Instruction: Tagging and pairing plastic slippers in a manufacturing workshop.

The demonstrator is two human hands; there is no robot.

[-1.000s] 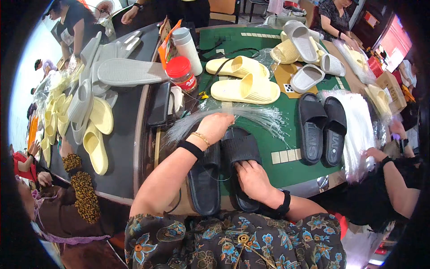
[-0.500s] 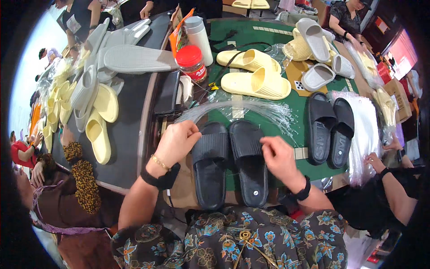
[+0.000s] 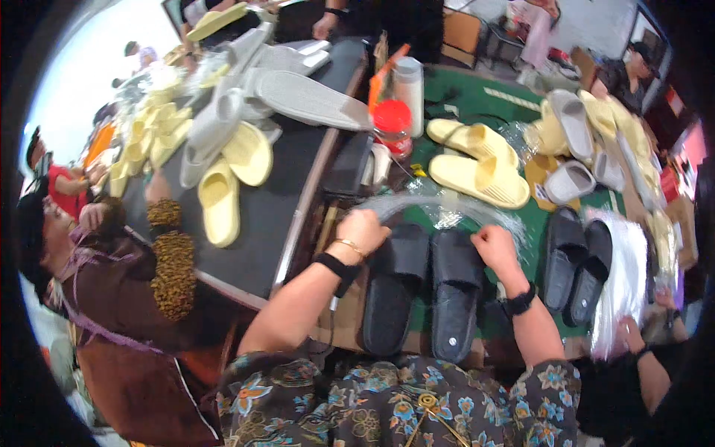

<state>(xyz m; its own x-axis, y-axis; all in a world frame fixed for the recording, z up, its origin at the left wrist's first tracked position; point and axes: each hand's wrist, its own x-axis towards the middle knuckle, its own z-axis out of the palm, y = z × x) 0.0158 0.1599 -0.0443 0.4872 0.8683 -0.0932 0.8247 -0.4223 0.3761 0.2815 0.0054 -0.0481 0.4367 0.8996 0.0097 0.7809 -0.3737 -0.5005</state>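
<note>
A pair of black slide slippers lies before me, toes away: the left slipper (image 3: 390,309) and the right slipper (image 3: 456,298), side by side and slightly apart. My left hand (image 3: 365,232) is closed at the outer side of the left slipper's strap. Across from it, my right hand (image 3: 495,248) is curled closed beside the right slipper's strap. Whatever the fingers of either hand hold is hidden or too thin to make out. Just beyond the toes lies a curved bundle of clear plastic strands (image 3: 454,203).
Two yellow slippers (image 3: 480,179) and a red-lidded jar (image 3: 392,127) stand farther back. To the right are another black pair (image 3: 562,253) and clear plastic bags (image 3: 622,261). Grey and yellow slippers crowd the dark table (image 3: 287,194) at left, where a co-worker's patterned sleeve (image 3: 173,276) reaches in.
My view has swung left, so the scene sits farther right. My right hand's fingers have curled in tighter. The black pair stays in front of me between my hands.
</note>
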